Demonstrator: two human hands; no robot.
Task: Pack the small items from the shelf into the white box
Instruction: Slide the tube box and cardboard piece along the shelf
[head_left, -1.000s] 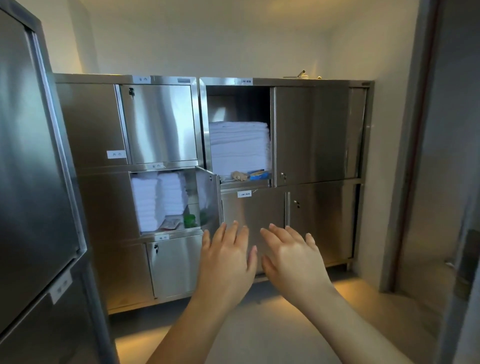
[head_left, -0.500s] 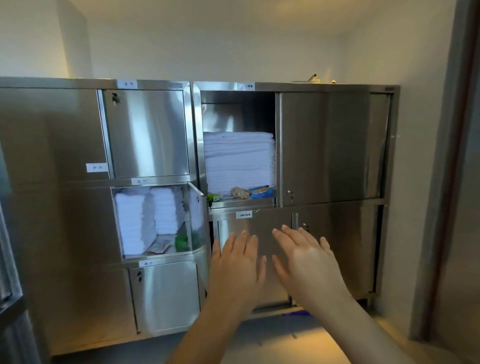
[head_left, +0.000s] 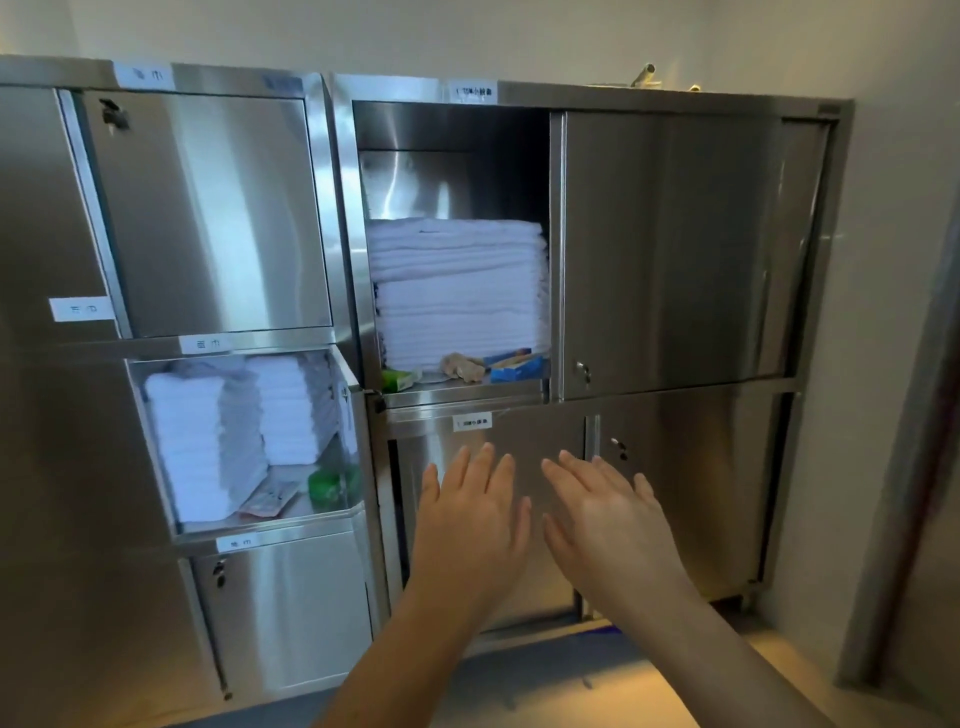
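Directly above both hands, the small items (head_left: 457, 370) lay along the front of the open shelf (head_left: 457, 399): a green box (head_left: 401, 378) up-left of the left hand (head_left: 470, 519), a tan bundle (head_left: 462, 366) straight above it, and a blue box (head_left: 517, 368) above the gap between the hands. The right hand (head_left: 608, 514) hovered just beside the left; both were flat, fingers straight, holding nothing. No white box was in view. Behind the items stood a stack of white towels (head_left: 457, 291). Left of the hands, at about their height, a second open compartment (head_left: 260, 527) held a green tub (head_left: 332, 480) and a flat packet (head_left: 270, 499). A sound pick would probably raise one hand to the shelf lip and take items singly, without dragging the towels.
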